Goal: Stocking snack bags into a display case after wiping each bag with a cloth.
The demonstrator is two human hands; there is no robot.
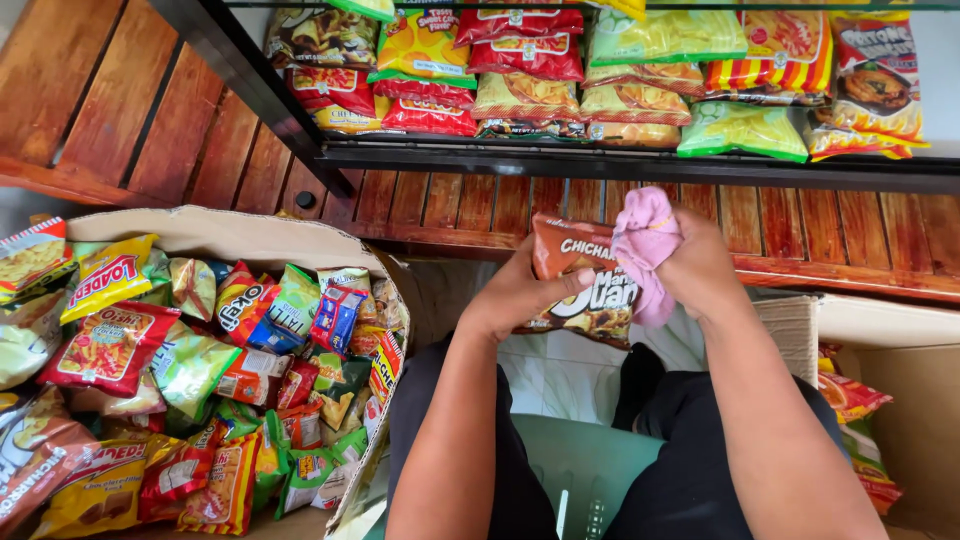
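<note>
The left hand (520, 295) grips a brown snack bag (580, 285) by its left edge, thumb laid across the front and the other fingers closed behind it, holding the bag upright in the middle of the view, above the person's lap. The right hand (700, 265) is closed around a bunched pink cloth (645, 245) and presses it against the bag's upper right corner; the cloth hangs down a little along the bag's right side. Both forearms reach up from the near edge, over dark trousers and a pale green stool (580, 470) between the knees.

Left of the person stands a large open cardboard box (250, 235), filled to the top with small snack packets (200, 370) in red, yellow, green and blue, lying loosely over one another. At the right edge sits a second cardboard box (900, 400), with a few red and orange packets (850, 400) showing along its left wall.

Far from the hands runs a dark metal shelf (640, 160), carrying rows of snack bags (620, 80) in red, orange, yellow and green, stacked flat and overlapping. Behind and below the shelf is a wall of reddish wooden slats (450, 205), well apart from the held bag
</note>
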